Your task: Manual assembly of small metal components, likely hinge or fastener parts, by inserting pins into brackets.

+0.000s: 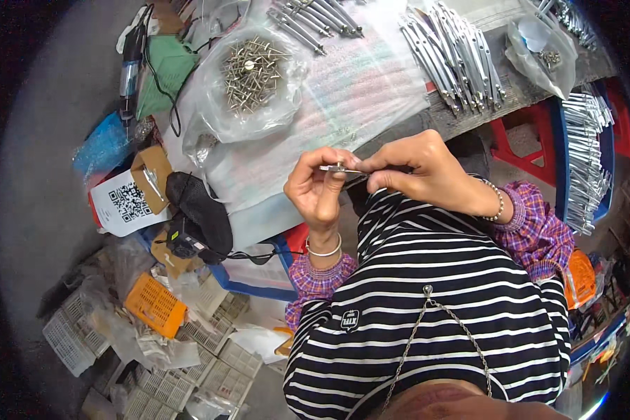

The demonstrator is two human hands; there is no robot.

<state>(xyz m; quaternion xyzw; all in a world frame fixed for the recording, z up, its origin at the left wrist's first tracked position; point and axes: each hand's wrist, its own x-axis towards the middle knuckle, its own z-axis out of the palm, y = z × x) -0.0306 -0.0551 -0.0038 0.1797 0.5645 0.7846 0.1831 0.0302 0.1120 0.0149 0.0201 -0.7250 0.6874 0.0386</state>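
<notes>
My left hand (318, 185) and my right hand (427, 175) meet in front of my chest. Between them is a small, thin metal strip (334, 169). The left fingers pinch it around a short upright stub, and the right thumb and forefinger close on its other end, mostly covering it. Beyond my left hand, an open clear plastic bag (206, 105) holds many small metal pins (253, 73). Long silvery metal arms (451, 59) lie in a heap past my right hand, and more metal arms (315, 17) lie at the far edge.
A wooden bench (462, 119) carries a plastic-covered sheet (357, 98). At right, a blue tray (560, 164) holds stacked metal strips (584, 161) near a red stool (528, 143). A power screwdriver (128, 80), a black pouch (206, 210) and an orange basket (155, 305) are at left.
</notes>
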